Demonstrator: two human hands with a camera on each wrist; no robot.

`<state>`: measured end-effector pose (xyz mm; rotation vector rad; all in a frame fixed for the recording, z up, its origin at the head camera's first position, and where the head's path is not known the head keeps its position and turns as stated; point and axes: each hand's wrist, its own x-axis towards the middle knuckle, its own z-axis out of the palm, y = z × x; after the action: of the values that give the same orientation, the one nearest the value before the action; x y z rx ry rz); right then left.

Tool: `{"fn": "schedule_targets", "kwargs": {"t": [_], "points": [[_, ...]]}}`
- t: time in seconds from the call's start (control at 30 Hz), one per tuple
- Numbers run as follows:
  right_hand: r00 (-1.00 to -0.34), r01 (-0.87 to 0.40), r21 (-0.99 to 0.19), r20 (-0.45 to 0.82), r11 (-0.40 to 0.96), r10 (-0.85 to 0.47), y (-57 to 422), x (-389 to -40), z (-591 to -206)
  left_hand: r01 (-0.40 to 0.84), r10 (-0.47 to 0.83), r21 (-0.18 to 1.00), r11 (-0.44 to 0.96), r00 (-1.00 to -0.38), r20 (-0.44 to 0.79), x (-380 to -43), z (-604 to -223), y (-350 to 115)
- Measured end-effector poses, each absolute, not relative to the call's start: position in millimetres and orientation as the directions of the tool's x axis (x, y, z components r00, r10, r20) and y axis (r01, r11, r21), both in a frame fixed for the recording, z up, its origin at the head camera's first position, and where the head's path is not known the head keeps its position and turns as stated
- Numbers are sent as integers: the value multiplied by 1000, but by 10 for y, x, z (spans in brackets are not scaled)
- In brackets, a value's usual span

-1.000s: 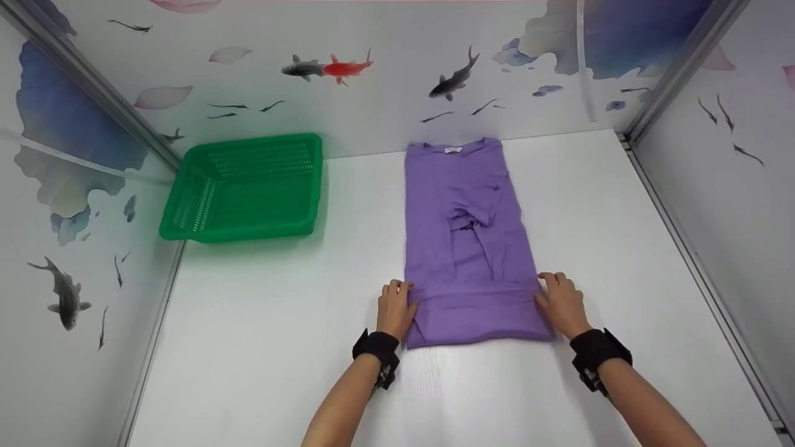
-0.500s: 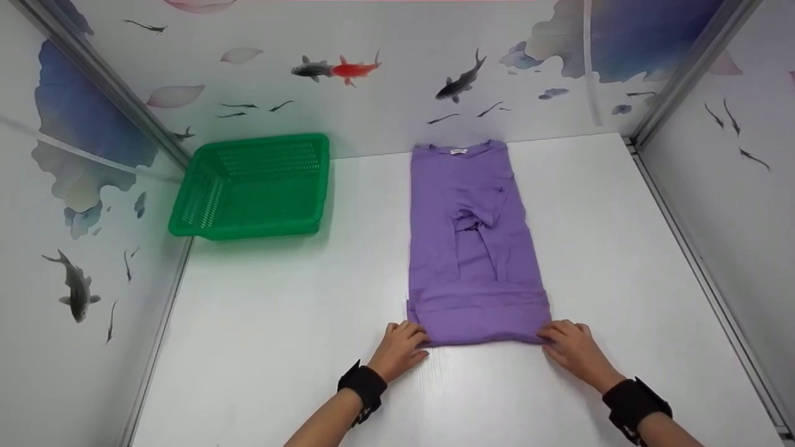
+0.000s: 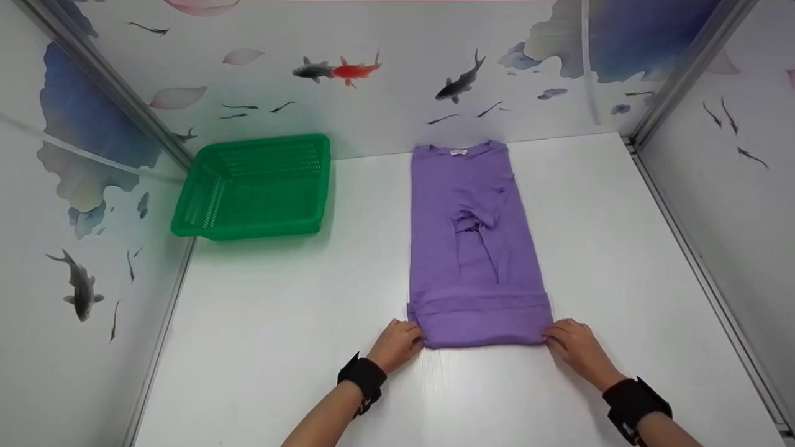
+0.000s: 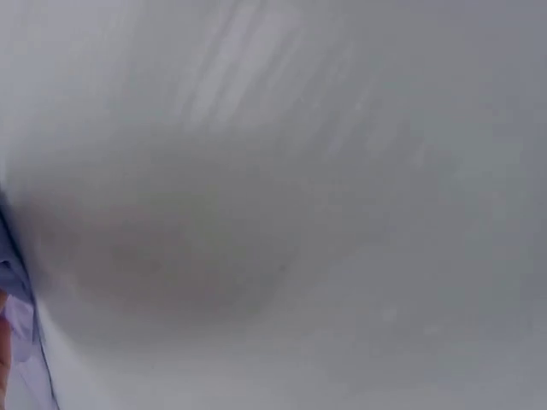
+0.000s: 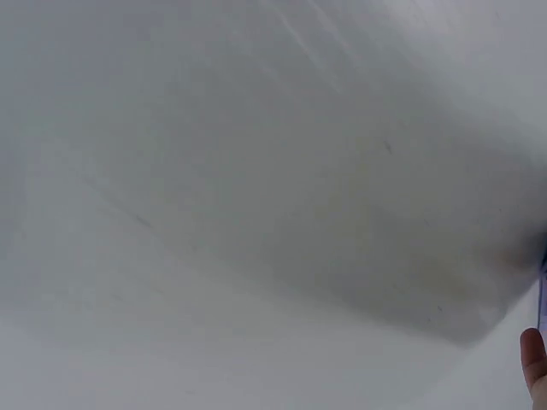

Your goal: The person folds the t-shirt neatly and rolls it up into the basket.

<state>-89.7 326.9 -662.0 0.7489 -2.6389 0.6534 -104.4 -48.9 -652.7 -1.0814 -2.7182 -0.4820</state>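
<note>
A purple T-shirt (image 3: 435,248) lies lengthwise on the white table in the head view, neckline and label at the far end. Its sides are folded inward, and a folded band (image 3: 481,323) crosses the near end. My left hand (image 3: 395,345) pinches the near left corner of that band. At the near right corner, my right hand (image 3: 581,351) pinches the cloth with fingertips. The left wrist view catches only a strip of purple cloth (image 4: 21,342) at its left edge. One fingertip (image 5: 533,354) shows at the right edge of the right wrist view.
A green plastic basket (image 3: 267,205) with perforated walls stands at the back left of the white table (image 3: 279,310). Walls printed with fish and petals enclose the table at the back and both sides. Each wrist wears a black band (image 3: 363,380).
Both hands have slid toward me, from the upper edge of the folded band to its near corners. The band's near edge looks straighter now. The basket has stayed in place.
</note>
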Motion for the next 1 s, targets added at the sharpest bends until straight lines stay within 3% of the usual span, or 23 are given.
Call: {"fn": "schedule_targets", "kwargs": {"t": [0.2,0.33,0.43,0.7,1.0], "points": [[-814,-576,-389,356,719,-460,3329,-630,-6496,726,719,337,600,-673,170,-846,-6336,-536],[-827,-562,-454,322,692,-461,3359,-458,-6422,758,770,372,536,-620,151,-728,-6232,-558],[-832,-553,-473,342,685,-436,3352,-438,-6364,758,775,395,519,-612,156,-716,-6166,-577],[-801,-585,-445,452,679,-393,3284,-836,-6153,739,700,403,539,-660,274,-985,-6031,-630],[-799,-577,-442,479,687,-363,3199,-1423,-6054,643,556,422,639,-765,325,-1409,-6042,-597]]}}
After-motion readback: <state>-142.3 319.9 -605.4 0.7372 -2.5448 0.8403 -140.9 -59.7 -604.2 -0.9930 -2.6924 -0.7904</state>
